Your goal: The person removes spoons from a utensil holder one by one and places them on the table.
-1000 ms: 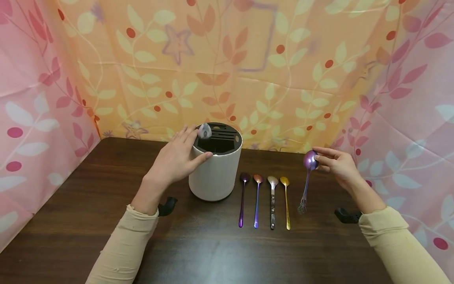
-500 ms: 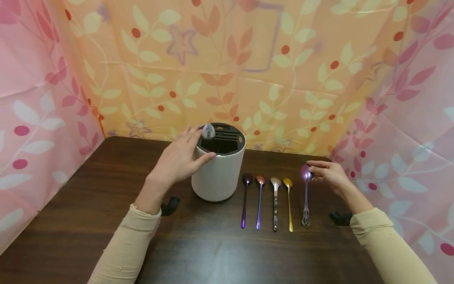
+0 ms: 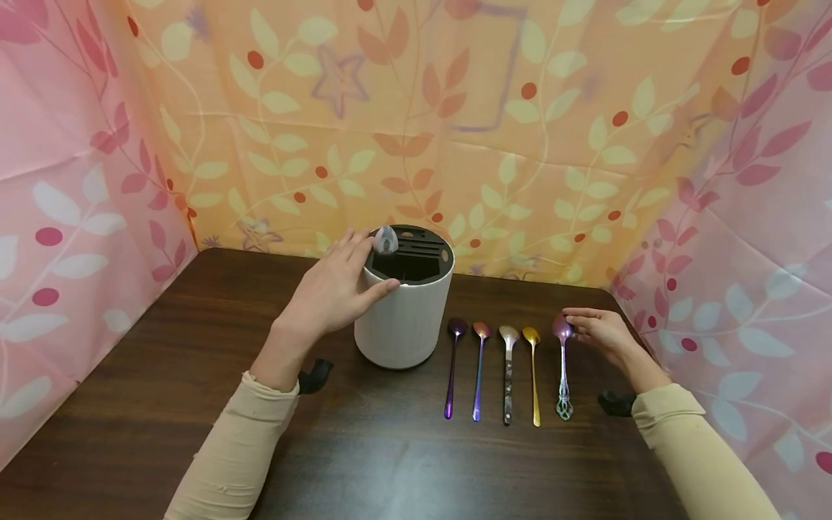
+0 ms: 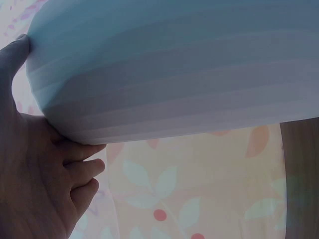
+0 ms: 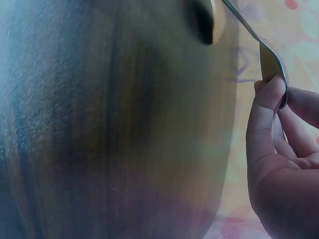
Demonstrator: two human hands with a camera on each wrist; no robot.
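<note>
In the head view my left hand (image 3: pixel 328 292) rests on the white utensil holder (image 3: pixel 399 325), fingers along its left side and thumb at the front rim. The left wrist view shows this hand against the holder's ribbed wall (image 4: pixel 174 79). My right hand (image 3: pixel 604 336) pinches a purple spoon (image 3: pixel 562 361) by its bowl; the openwork handle end points toward me. In the right wrist view the thumb and fingers (image 5: pixel 271 94) meet on the bowl's edge. Left of it lie a gold spoon (image 3: pixel 534 375), a spoon with a dark patterned handle (image 3: pixel 508 375), a blue-and-copper spoon (image 3: pixel 479 372) and a dark purple spoon (image 3: pixel 451 372).
A shiny spoon bowl (image 3: pixel 386 240) sticks up from the holder's slotted black top (image 3: pixel 422 245). Everything stands on a dark wooden table (image 3: pixel 364 448), with patterned cloth (image 3: pixel 403 108) hanging behind it and at both sides.
My right hand has lowered the purple spoon and moved it left, into line beside the gold spoon. The left hand has kept its place on the holder; the head view has shifted slightly.
</note>
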